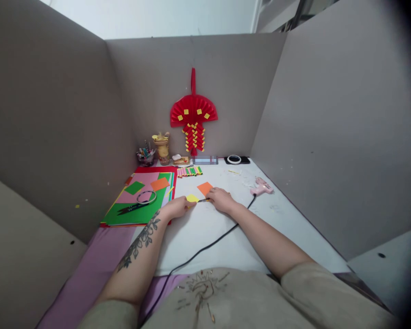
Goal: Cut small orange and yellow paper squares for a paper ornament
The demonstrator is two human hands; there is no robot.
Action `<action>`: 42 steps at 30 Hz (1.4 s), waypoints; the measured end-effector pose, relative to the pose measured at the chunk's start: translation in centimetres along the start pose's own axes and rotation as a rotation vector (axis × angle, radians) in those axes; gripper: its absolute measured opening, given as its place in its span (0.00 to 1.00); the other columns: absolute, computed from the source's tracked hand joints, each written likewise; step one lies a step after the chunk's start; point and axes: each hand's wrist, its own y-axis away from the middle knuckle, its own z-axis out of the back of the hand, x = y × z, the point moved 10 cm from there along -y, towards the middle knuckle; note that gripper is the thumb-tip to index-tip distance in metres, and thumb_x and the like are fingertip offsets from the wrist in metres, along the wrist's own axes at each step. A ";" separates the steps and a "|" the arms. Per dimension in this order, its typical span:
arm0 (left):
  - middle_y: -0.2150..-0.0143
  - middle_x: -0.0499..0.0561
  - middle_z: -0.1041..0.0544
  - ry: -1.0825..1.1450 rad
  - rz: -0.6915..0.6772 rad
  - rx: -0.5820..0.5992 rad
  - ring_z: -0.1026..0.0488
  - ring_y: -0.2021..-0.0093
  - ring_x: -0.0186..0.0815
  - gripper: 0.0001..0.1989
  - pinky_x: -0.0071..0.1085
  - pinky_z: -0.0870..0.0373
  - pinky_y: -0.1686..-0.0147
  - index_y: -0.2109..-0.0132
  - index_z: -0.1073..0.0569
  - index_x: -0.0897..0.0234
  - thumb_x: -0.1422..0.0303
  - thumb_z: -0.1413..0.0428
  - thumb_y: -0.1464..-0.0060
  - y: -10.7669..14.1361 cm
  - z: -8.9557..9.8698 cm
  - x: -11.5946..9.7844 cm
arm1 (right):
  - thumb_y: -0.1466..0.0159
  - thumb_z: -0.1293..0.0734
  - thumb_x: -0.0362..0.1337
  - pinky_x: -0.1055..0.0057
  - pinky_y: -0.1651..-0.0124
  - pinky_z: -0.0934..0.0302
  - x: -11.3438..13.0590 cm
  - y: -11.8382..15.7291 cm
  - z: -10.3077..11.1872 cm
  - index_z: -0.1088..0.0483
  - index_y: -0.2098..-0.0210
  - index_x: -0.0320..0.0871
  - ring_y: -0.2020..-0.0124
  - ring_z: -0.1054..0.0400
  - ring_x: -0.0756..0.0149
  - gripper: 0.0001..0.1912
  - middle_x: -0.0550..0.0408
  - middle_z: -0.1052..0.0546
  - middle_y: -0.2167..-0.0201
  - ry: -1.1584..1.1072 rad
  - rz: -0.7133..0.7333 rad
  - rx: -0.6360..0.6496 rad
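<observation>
My left hand (178,208) pinches a small yellow paper piece (192,198) by its near edge, just above the white table. In my right hand (221,199) is a slim dark-bladed tool (202,200) that looks like scissors; its tip points left and meets or nearly meets the yellow paper. The fingers hide its handles. Just beyond the right hand, an orange paper square (204,188) lies flat, partly covered by the fingers.
Stacked coloured sheets (147,217) at left carry black snips (133,209) and a tape ring (146,197). Behind are small paper rolls (189,172), a pen holder (146,157) and a phone (245,161). A pink glue gun (262,186) trails a black cord (205,248) under my right forearm. A red fan ornament (193,110) hangs on the grey partition.
</observation>
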 end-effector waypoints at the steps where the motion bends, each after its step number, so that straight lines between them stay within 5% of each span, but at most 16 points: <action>1: 0.57 0.52 0.28 0.008 0.001 0.000 0.30 0.63 0.37 0.21 0.26 0.37 0.64 0.44 0.32 0.49 0.67 0.55 0.43 0.0 0.0 0.0 | 0.36 0.42 0.34 0.71 0.56 0.48 0.0 0.1 0.0 0.28 0.58 0.44 0.56 0.37 0.62 0.12 0.49 0.28 0.61 0.001 -0.001 0.004; 31: 0.60 0.52 0.33 0.077 0.011 -0.020 0.33 0.64 0.35 0.20 0.26 0.38 0.60 0.43 0.33 0.50 0.61 0.57 0.41 0.2 0.1 -0.2 | 0.35 0.43 0.34 0.70 0.56 0.49 -0.4 -0.3 0.1 0.29 0.57 0.45 0.56 0.38 0.62 0.13 0.48 0.29 0.59 0.022 -0.042 -0.014; 42: 0.57 0.51 0.33 0.138 -0.065 0.021 0.32 0.60 0.34 0.22 0.25 0.38 0.55 0.44 0.32 0.50 0.70 0.53 0.44 0.8 0.2 -0.4 | 0.35 0.43 0.32 0.70 0.54 0.49 -0.6 -0.1 0.2 0.29 0.56 0.45 0.55 0.39 0.62 0.13 0.49 0.29 0.59 0.017 -0.042 -0.032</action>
